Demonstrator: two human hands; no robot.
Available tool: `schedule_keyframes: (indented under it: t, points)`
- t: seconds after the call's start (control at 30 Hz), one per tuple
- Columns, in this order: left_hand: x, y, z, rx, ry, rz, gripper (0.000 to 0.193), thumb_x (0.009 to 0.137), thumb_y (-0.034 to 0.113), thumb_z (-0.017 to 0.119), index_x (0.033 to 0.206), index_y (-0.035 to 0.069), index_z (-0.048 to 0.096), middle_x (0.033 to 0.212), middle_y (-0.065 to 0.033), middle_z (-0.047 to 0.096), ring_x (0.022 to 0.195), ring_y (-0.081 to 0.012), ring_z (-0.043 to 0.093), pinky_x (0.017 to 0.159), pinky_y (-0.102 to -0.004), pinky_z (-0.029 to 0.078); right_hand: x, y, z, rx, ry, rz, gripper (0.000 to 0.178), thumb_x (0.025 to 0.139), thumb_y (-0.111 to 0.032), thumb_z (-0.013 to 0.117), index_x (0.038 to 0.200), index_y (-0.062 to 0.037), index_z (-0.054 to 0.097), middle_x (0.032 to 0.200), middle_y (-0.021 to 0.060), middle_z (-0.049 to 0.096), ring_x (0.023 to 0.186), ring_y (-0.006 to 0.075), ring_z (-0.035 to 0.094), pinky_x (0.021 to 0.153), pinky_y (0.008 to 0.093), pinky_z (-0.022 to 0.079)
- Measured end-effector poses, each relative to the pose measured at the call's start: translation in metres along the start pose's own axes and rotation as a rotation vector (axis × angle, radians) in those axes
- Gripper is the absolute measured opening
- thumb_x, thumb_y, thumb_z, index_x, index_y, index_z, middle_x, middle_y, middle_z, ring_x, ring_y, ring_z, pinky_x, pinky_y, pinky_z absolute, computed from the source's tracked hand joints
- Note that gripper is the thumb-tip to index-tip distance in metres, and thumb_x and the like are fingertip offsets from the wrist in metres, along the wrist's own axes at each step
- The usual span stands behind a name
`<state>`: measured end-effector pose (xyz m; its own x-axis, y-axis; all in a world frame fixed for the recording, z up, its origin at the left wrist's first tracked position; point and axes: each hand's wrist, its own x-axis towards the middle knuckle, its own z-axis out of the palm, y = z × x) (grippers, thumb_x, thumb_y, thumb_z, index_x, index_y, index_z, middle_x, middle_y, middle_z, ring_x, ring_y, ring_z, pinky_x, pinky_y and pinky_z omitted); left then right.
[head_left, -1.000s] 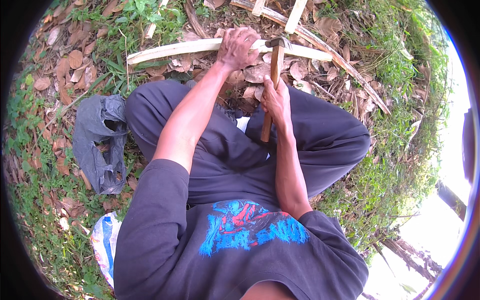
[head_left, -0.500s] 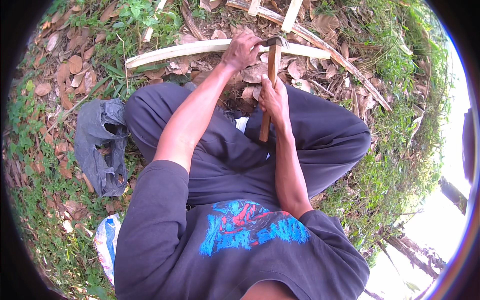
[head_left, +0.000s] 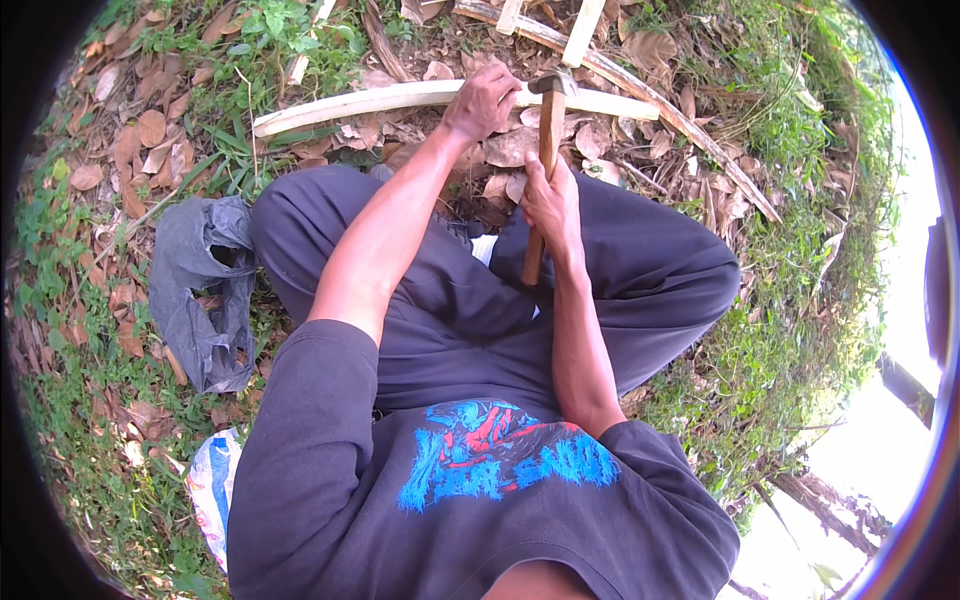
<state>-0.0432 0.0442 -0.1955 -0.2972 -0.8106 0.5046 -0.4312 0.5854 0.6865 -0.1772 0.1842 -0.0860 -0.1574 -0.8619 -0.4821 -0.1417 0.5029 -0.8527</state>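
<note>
A long pale wooden strip lies crosswise on the ground beyond my crossed legs. My left hand rests over its middle with curled fingers pressed together; whatever they pinch is too small to make out. In my right hand is a hammer, gripped around the lower half of its brown wooden handle. The metal head is above the strip, just right of my left fingertips. Whether it touches the wood is unclear.
Beyond the strip lie a longer rough stick and a short pale wood piece. A torn dark plastic bag is left of my knee, and a white and blue bag lies nearer. Dry leaves and grass cover the ground.
The hammer head has shifted slightly to the right and tilted a little, with my right hand still around the handle. My left hand and the strip have barely moved.
</note>
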Motion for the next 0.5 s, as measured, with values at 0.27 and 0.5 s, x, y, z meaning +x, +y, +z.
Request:
schedule_keyframes:
  t: [0.27,0.5]
  points:
    - [0.001,0.002,-0.002,0.03,0.021,0.03,0.007,0.089,0.005,0.069,0.093,-0.001,0.07,0.091,-0.0125,0.067,0.086,-0.0263,0.068,0.081,-0.0365,0.058,0.016,0.018,-0.001,-0.288,0.084,-0.174,0.032,0.106,-0.033,0.057,0.092,-0.0045,0.05,0.057,0.0006,0.048,0.043,0.0106,0.048,0.039,0.0295,0.038]
    - [0.001,-0.001,-0.001,-0.007,-0.009,0.007,0.012,0.088,0.004,0.069,0.099,0.0,0.067,0.096,-0.0146,0.068,0.091,-0.0332,0.069,0.082,-0.0406,0.057,0.019,0.022,0.0,-0.238,0.134,-0.256,0.033,0.104,-0.033,0.059,0.093,-0.0028,0.054,0.058,0.0024,0.052,0.044,0.0135,0.052,0.041,0.0321,0.041]
